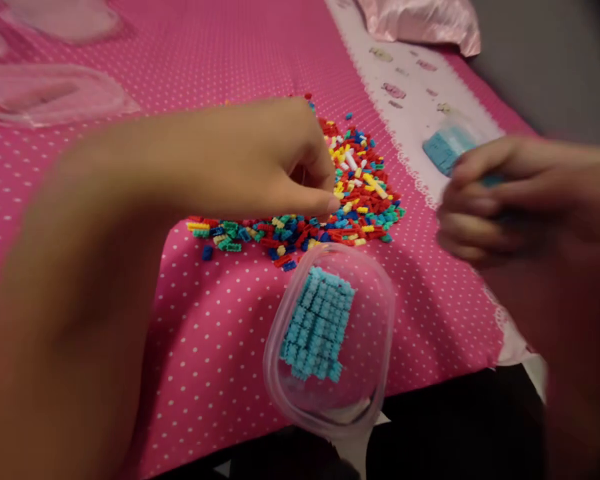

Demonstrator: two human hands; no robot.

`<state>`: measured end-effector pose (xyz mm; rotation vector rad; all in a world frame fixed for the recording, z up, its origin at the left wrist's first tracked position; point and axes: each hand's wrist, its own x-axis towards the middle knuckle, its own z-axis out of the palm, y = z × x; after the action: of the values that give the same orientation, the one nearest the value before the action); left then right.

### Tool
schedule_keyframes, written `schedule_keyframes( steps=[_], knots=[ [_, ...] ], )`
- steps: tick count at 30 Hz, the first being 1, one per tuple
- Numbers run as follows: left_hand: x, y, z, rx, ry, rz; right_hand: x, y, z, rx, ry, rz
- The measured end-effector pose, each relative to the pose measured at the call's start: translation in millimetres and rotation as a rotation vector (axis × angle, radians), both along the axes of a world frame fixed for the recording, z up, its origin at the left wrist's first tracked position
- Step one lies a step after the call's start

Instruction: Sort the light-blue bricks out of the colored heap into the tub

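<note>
Many small bricks by left hand, right hand farther off — either grip's closure unclear

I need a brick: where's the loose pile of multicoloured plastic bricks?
In the head view, that pile lies just above centre on the pink white-dotted cloth, partly hidden by the left hand and just beyond the near clear plastic tub.

Pink white-dotted cloth, light-blue block, multicoloured brick pile

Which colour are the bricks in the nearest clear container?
The bricks are light blue; this shows best in the head view, the only one.
</note>
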<state>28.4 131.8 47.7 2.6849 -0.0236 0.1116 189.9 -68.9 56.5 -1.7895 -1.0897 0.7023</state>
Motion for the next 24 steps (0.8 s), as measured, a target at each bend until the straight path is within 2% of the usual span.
schedule_keyframes(
  steps=[2, 4, 5, 9, 12, 15, 24],
  knots=[
    [1, -5, 1.4, -0.032, -0.018, 0.016, -8, 3, -4.5, 0.018, 0.370, -0.092],
    [3, -11, 2.3, -0.059, -0.055, 0.019, -14, 4, -11.3, 0.024, 0.564, -0.121],
    [5, -14, 2.7, -0.075, -0.086, 0.017, -16, 4, -14.7, 0.027, 0.592, -0.116],
    [12, -27, 2.4, -0.101, -0.248, 0.027, -18, 1, -24.5, 0.075, 0.558, 0.042],
    [16, -32, 0.5, -0.078, -0.299, -0.027, -20, 1, -27.1, 0.078, 0.445, 0.151],
    [18, -33, -0.8, -0.070, -0.274, -0.086, -22, 1, -27.7, 0.075, 0.373, 0.191],
    [20, -34, -4.2, -0.023, -0.332, -0.093, -21, 0, -32.0, 0.115, 0.331, 0.270]
  ],
)
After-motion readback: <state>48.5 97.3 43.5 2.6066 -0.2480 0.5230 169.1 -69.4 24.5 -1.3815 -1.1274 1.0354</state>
